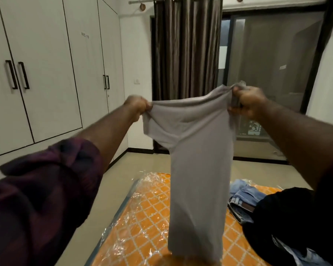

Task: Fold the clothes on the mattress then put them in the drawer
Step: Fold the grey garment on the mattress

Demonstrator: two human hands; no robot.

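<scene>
A grey T-shirt [196,169] hangs in the air in front of me, stretched between both hands at its top edge. My left hand [137,107] grips the left end of that edge in a fist. At the right end my right hand [247,101] holds the bunched fabric. The shirt's lower hem reaches down to the orange patterned mattress [142,217], which is wrapped in clear plastic. Blue jeans [242,200] and a black garment [288,223] lie on the mattress at the right.
White wardrobe doors [46,73] with black handles line the left wall. Dark curtains [186,47] and a glass sliding door [271,64] stand ahead. Beige floor [142,162] shows between the mattress and the wardrobe.
</scene>
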